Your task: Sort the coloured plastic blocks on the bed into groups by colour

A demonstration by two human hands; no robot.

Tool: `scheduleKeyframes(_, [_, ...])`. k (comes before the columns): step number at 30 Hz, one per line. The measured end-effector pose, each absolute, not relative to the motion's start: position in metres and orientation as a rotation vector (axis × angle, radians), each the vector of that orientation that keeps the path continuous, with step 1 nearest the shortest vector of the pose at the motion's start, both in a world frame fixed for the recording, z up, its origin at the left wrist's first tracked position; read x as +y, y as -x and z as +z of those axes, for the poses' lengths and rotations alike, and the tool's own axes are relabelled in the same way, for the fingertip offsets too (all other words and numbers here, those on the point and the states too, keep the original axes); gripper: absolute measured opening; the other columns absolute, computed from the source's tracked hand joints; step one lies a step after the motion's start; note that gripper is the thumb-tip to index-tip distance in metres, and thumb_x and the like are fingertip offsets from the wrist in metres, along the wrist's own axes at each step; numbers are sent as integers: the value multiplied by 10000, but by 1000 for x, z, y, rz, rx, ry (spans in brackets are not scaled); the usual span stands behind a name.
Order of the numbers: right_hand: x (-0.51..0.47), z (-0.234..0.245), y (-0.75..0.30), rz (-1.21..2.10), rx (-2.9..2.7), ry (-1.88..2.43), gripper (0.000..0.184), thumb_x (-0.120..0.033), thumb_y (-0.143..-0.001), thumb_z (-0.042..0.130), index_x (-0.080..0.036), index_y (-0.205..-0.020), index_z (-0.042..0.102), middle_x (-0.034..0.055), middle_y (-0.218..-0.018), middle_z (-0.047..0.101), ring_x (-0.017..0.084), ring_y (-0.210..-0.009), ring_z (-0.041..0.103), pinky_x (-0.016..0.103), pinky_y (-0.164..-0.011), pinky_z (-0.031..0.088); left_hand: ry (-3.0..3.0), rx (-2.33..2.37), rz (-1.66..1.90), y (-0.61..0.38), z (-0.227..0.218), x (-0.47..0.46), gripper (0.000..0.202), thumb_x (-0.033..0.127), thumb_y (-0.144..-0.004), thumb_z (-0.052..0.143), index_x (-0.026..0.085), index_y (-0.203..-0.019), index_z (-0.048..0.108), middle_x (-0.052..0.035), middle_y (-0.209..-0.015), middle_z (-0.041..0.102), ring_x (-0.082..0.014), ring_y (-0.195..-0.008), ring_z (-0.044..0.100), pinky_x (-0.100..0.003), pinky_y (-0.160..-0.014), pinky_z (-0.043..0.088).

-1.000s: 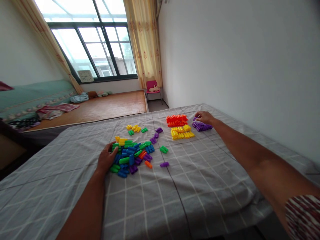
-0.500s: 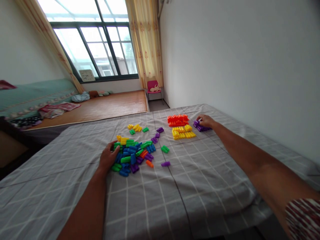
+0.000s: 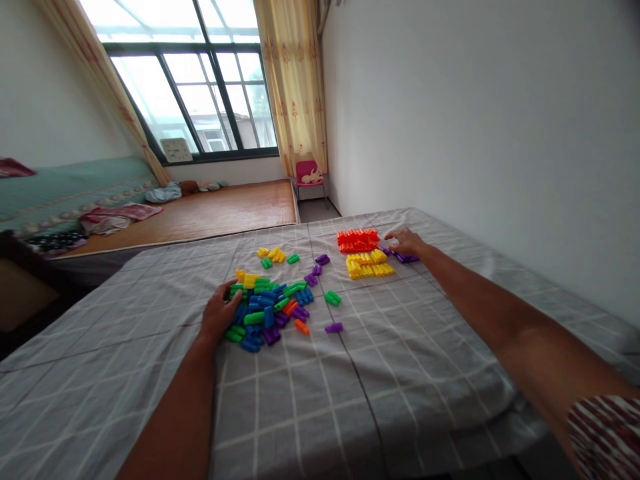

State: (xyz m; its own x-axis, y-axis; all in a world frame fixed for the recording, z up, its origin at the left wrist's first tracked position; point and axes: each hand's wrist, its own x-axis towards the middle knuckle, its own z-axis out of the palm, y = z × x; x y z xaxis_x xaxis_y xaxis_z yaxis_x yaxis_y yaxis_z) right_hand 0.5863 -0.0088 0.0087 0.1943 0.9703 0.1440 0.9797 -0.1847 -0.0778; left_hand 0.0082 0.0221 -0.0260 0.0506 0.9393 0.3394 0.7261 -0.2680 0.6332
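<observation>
My left hand (image 3: 221,312) rests against the left side of a mixed pile of small plastic tube pieces (image 3: 267,300), in blue, green, purple, orange and yellow. Its thumb and fingers are apart, curved round the pile's edge, with some fingertips hidden. Farther off to the right, my right hand (image 3: 406,240) hovers just above a low group of purple pieces (image 3: 404,257), fingers stretched towards the left and nothing visible between them. Left of that hand stand a neat stack of red-orange pieces (image 3: 358,241) and, nearer me, stacked yellow pieces (image 3: 369,265).
Loose purple pieces (image 3: 314,275), a green pair (image 3: 333,298) and a single purple piece (image 3: 334,327) lie between pile and stacks. Everything sits on a grey checked cloth (image 3: 290,407). A white wall (image 3: 480,133) runs along the right; a pink chair (image 3: 307,171) stands beyond.
My right hand has lifted slightly off the purple pieces and its fingers have spread, uncovering more of them. My left hand stays at the pile. The view has shifted a little.
</observation>
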Motion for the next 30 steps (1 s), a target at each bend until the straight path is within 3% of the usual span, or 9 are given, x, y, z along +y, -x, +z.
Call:
scheduleKeyframes(4, [-7,11,-576,-27,-2080,2343,556,-322,-747,640,-337,-1302,606,67,-1309,611,334,-1257,487,481,-953,462,-2052,1674,1044,-8,-27,22,640,515,-775,498,129,-1278,584,-128,-1125,688,-254,-983,649,-371,-894,508])
scheduleKeyframes(8, [-5,11,-574,-4,-2201,2300,577,-241,-729,630,-338,-1298,604,54,-1357,581,328,-1274,468,511,-994,419,-2052,1700,1030,-7,-28,22,631,509,-783,493,137,-1285,580,-125,-1142,684,-255,-1001,644,-373,-910,498])
scheduleKeyframes(19, [-2,9,-561,22,-2220,2248,503,-172,-684,689,-368,-1147,688,36,-1209,673,348,-1231,494,591,-1022,340,-2042,1699,1009,-8,-24,20,604,486,-791,496,144,-1282,573,-125,-1151,686,-252,-1000,648,-377,-908,501])
scheduleKeyframes(22, [1,11,-564,31,-2158,2208,432,-155,-630,731,-330,-1025,720,35,-1152,688,333,-1186,532,536,-997,388,-2030,1694,1014,-9,-22,19,587,481,-786,510,154,-1269,582,-118,-1142,692,-250,-1017,650,-368,-910,505])
scheduleKeyframes(25, [3,21,-578,73,-2027,2129,386,-158,-602,743,-253,-972,693,36,-1077,700,274,-1068,600,397,-907,477,-2033,1692,1029,-9,-22,19,582,485,-783,512,159,-1259,590,-113,-1134,697,-250,-1014,655,-365,-910,508])
scheduleKeyframes(30, [-20,40,-626,336,-1525,1772,495,-230,-647,738,-174,-1115,587,92,-1027,687,199,-899,647,313,-784,537,-2049,1716,990,-8,-23,22,613,494,-786,500,142,-1282,577,-132,-1142,688,-260,-1013,652,-380,-909,508])
